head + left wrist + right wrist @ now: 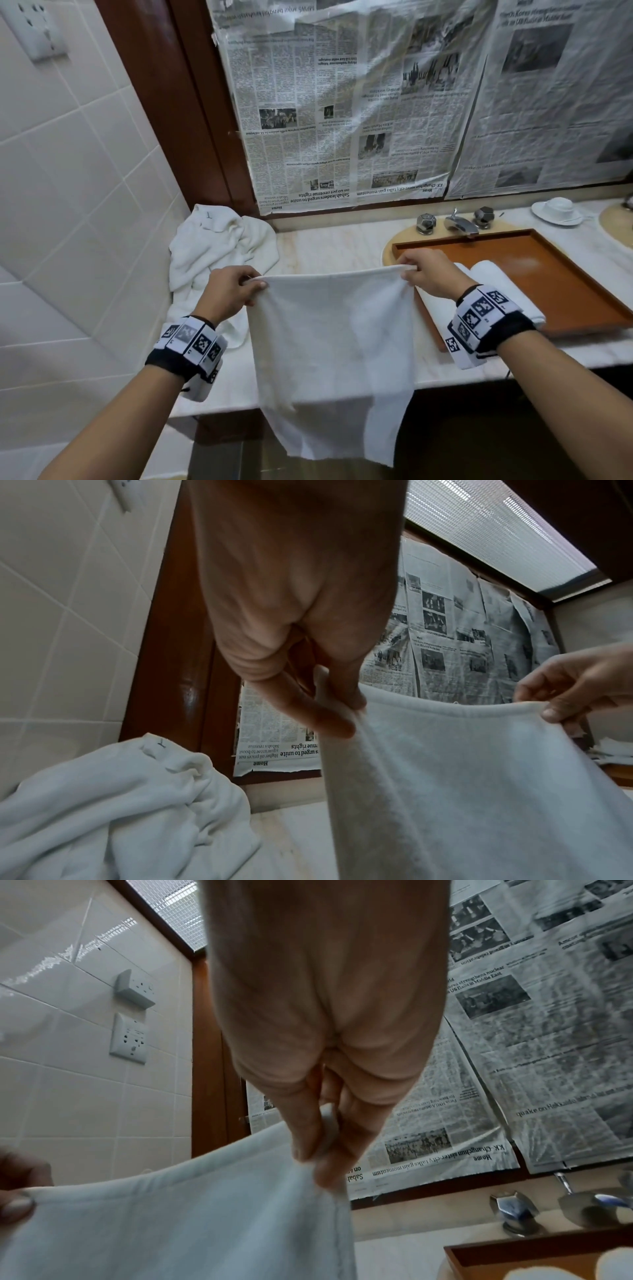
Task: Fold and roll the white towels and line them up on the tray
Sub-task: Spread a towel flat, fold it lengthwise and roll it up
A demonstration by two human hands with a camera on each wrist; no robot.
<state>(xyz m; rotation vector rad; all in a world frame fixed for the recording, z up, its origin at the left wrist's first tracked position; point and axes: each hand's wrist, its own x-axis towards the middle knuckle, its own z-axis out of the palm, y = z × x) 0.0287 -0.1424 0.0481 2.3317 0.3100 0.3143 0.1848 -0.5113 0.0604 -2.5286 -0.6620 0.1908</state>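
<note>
White terry everywhere in this one. Far left on the marble counter there's a crumpled heap of towels bunched against the tiled wall, none of them folded yet. Next along, the left hand pinches one top corner of the towel that's being worked on, thumb against fingers, and the right hand pinches the other corner the same way, so the top edge runs straight across between them, held a bit above the counter. The rest of it hangs down over the front edge of the counter, so its long axis is vertical right now, and it'll have to be swung forward and laid flat on the bare marble dead ahead before any folding. Right of that sits the wooden tray over the sink, closer to the right hand, with what looks like one rolled towel already at its near left end, though the wrist band hides part of it. Taps and an upturned white cup are behind the tray, nothing really blocking the laydown spot.
</note>
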